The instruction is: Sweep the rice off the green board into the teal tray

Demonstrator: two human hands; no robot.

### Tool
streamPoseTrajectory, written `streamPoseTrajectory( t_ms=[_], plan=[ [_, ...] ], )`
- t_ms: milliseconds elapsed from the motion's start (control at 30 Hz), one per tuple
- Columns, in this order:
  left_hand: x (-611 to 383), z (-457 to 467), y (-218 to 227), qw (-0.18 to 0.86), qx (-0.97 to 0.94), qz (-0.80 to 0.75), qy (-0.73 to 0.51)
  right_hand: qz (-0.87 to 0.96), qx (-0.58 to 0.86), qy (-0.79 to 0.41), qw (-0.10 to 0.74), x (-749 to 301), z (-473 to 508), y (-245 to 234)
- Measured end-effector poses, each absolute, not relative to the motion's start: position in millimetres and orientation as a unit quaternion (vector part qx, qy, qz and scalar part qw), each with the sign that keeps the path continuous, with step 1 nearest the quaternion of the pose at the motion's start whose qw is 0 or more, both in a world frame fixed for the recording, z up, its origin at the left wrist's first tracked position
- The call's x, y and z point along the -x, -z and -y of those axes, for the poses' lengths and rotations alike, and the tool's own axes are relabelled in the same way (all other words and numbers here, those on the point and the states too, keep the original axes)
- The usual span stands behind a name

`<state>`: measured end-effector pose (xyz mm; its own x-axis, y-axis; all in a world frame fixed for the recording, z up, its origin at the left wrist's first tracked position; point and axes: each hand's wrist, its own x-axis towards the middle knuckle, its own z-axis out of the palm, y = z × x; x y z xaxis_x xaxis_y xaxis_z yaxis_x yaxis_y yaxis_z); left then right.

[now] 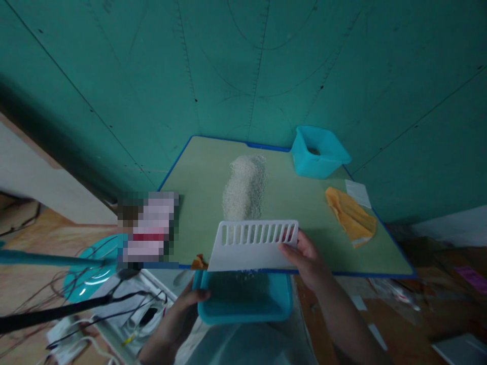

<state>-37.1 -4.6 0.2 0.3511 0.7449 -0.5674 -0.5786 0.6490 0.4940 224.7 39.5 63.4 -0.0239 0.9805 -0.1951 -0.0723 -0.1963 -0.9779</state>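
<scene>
My right hand (306, 258) grips the right end of a white slotted plastic scraper (253, 246), held upright at the near edge of a pale green table (304, 213). A long heap of white rice (245, 186) lies on the table just beyond the scraper. Below the table edge, my left hand (182, 309) holds the left rim of a teal rectangular tray (243, 299). A few grains lie in the tray near its far wall.
A teal square tub (318, 151) stands at the table's far right corner. A folded yellow cloth (352, 215) and a white slip of paper (357, 192) lie at the right. Cables, a teal round base (91, 268) and a pole are at the lower left.
</scene>
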Motion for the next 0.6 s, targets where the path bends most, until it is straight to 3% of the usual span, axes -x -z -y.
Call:
streamPoseTrajectory(
  t_ms=[200, 600],
  plan=[
    [42, 8, 4, 0.811, -0.122, -0.392, -0.416, 0.427, 0.519, -0.544, 0.503, -222, -45, -64],
    [45, 7, -3, 0.790, -0.123, -0.431, -0.418, 0.466, 0.493, -0.552, 0.485, -209, -58, -62]
  ],
)
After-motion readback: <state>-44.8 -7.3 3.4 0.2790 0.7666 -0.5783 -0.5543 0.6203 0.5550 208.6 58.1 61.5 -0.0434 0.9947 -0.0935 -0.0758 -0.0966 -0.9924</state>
